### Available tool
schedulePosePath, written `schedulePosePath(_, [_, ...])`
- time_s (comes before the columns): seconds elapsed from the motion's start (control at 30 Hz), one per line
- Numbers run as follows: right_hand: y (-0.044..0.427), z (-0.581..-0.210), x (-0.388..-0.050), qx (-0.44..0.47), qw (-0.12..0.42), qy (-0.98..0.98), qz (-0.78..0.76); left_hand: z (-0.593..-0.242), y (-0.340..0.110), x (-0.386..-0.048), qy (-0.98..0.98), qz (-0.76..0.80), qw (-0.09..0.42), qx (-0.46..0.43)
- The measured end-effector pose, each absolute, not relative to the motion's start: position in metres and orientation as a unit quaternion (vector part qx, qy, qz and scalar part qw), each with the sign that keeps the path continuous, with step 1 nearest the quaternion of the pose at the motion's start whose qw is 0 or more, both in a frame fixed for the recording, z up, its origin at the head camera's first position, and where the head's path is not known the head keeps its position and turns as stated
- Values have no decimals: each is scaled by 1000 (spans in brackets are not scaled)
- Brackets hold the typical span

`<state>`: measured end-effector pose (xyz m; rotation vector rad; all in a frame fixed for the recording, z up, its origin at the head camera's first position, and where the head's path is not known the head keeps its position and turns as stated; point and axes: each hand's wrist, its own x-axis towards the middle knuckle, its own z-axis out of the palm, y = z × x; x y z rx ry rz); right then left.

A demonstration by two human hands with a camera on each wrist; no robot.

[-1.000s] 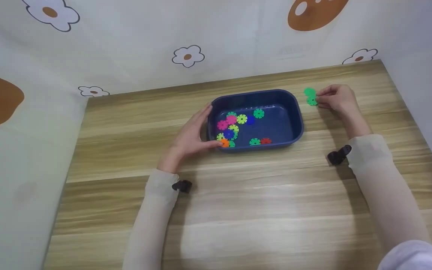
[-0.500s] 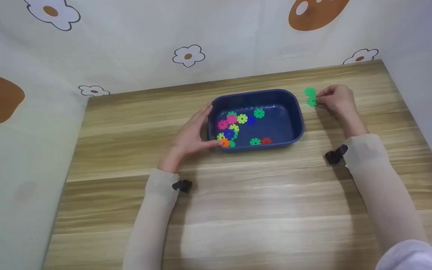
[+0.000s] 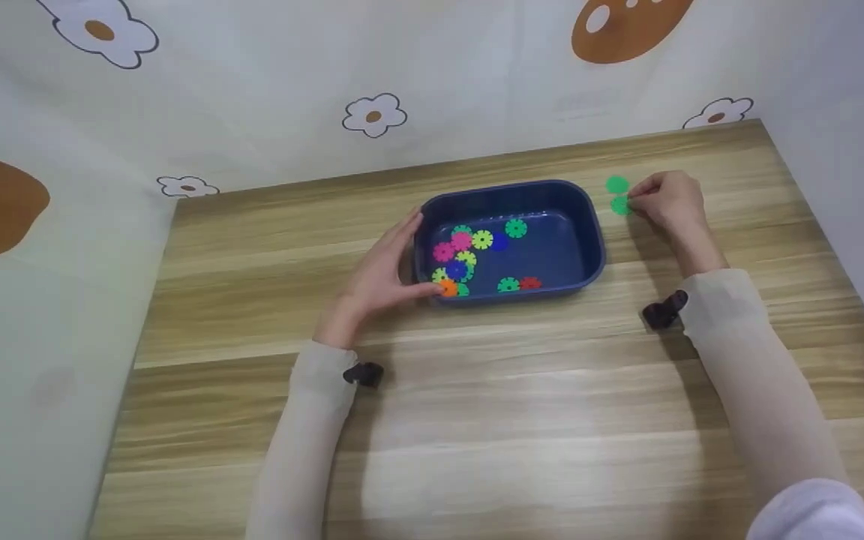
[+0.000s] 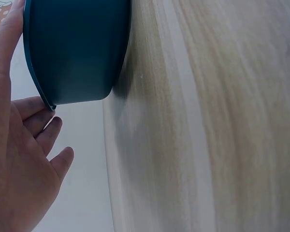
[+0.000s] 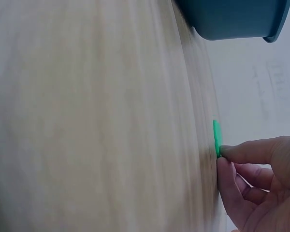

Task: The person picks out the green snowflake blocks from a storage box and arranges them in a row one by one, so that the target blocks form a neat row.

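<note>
A dark blue tub stands on the wooden table, with several notched plastic discs inside, mostly toward its left end. My left hand spans the tub's left end; its fingers touch the rim and look fairly straight, while its thumb lies at the near left corner. To the right of the tub, my right hand pinches the edge of a green disc between thumb and finger. Another green disc lies just beyond it. The right wrist view shows the pinched green disc edge-on, low at the table.
Among the discs in the tub are an orange one, a red one and a green one. A pale patterned wall sheet rises behind the table and along its left side.
The two green discs, touching or overlapping before, now show a small gap between them. My right hand and forearm have shifted slightly left; the left hand and tub have stayed put.
</note>
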<state>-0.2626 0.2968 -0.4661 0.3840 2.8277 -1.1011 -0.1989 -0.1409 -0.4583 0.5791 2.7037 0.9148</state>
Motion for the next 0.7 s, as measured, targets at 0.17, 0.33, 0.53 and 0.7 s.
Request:
schedulePosePath(0.17, [298,-466,-262,122,39,921,-367,-460,-141,-198,924,310,113,195])
schedulePosePath(0.33, [306,-467,-259,131,47,881,-452,-460,-140,-198,924,308,114,195])
schedulePosePath(0.53, [305,-464,-255,144,45,784,-602,-459,-141,-198,923,314,110,196])
schedulePosePath(0.7, [299,-455,-252,140,45,757,-637,-459,-141,-199,922,315,110,197])
